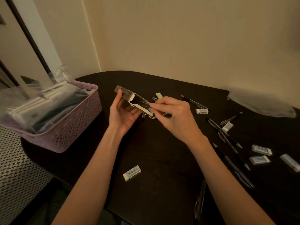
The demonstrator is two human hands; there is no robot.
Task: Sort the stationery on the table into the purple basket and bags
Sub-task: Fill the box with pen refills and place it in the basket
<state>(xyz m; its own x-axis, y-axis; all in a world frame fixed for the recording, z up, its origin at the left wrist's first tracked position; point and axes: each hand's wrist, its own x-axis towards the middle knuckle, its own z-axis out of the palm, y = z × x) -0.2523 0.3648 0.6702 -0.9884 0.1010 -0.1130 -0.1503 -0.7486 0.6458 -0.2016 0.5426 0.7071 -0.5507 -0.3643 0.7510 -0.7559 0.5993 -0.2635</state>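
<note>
My left hand (124, 113) holds a small beige cardboard box (128, 95) with its end flap open, raised above the dark table (162, 159). My right hand (175, 114) pinches a thin pen at the box's open end; the pen's far part is hidden inside. The purple basket (76, 122) stands at the left, filled with clear bags of stationery. Loose black pens (227, 135) and white erasers (132, 173) lie scattered on the table to the right and in front.
A crumpled clear plastic bag (261, 103) lies at the table's far right by the wall. A pale green eraser (159, 95) sits behind my hands. A woven patterned surface (17, 169) is left of the table below the basket.
</note>
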